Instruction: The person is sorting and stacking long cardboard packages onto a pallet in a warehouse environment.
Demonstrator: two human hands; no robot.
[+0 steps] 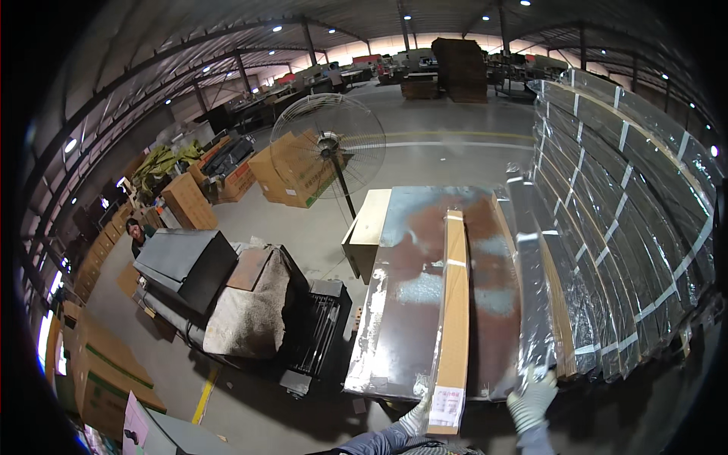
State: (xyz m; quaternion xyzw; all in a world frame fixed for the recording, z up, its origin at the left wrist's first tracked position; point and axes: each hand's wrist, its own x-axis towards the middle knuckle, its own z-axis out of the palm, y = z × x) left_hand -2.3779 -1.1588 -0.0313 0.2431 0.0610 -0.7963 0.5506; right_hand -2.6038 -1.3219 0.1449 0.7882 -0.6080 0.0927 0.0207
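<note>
A long, narrow cardboard package [453, 311] in clear plastic lies lengthwise on the metal-topped table [413, 288], with white tape bands and a paper label at its near end. My left hand [415, 419], in a pale glove, is against the left side of that near end; its fingertips are hidden by the package. To the right stands a long, dark, plastic-wrapped package [535, 292] along the table's right edge. My right hand [532, 402], in a striped pale glove, is closed round the near end of this dark package.
A row of tall plastic-wrapped panels [622, 227] leans at the right. A pedestal fan [328, 144] stands beyond the table, near cardboard boxes [292, 171]. Left of the table is a dark machine [250, 303] with a cloth over it. Another person [138, 235] is behind it.
</note>
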